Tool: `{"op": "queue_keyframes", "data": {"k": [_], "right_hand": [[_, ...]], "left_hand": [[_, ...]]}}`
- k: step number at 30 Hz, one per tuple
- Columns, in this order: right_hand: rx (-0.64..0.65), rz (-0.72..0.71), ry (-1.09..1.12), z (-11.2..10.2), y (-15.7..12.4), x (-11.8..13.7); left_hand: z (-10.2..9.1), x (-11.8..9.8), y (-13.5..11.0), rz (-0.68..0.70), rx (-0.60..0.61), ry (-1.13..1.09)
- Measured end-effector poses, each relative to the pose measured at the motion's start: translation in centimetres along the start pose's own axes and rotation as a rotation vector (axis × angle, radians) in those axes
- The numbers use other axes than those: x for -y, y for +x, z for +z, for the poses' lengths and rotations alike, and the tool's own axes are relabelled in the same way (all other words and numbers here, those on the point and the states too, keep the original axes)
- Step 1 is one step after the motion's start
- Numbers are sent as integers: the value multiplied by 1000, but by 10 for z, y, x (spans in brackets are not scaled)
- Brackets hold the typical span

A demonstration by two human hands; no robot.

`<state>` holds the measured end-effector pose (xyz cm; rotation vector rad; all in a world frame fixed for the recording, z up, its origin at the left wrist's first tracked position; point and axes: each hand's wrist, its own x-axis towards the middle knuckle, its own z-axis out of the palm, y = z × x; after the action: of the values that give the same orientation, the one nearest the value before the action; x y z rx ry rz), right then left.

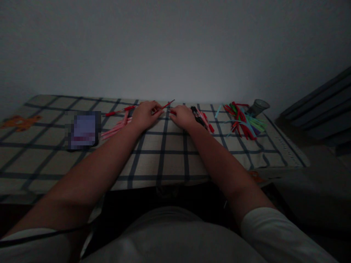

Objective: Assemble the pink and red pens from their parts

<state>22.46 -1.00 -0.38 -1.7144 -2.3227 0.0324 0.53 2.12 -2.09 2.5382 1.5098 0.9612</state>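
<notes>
My left hand (145,114) is closed in a pinch around a thin red stick (168,104), which slants up to the right and has a dark end. Facing it across a small gap, my right hand (182,115) has its fingers pressed together. A bit of red shows at those fingertips, too small to name. Pink strips (116,128) lie under and beside my left wrist, with red pens (120,110) just behind them. Close to the right of my right hand are black pens (197,116) and red pens (210,126).
A checked cloth (148,146) covers the table, which meets a plain wall. At the right lie a bundle of coloured strips (244,122) and a tilted glass cup (258,106). A blurred-out, phone-like device (83,129) and an orange patterned patch (20,122) are at left.
</notes>
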Motion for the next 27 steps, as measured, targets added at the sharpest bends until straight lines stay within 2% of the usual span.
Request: {"op": "queue_keyframes", "data": {"k": [6, 27], "right_hand": [[28, -39, -97, 0, -1, -2], [4, 2, -87, 3, 2, -3]], "left_hand": [[-2, -2, -1, -7, 9, 14], [-2, -4, -2, -20, 30, 17]]}}
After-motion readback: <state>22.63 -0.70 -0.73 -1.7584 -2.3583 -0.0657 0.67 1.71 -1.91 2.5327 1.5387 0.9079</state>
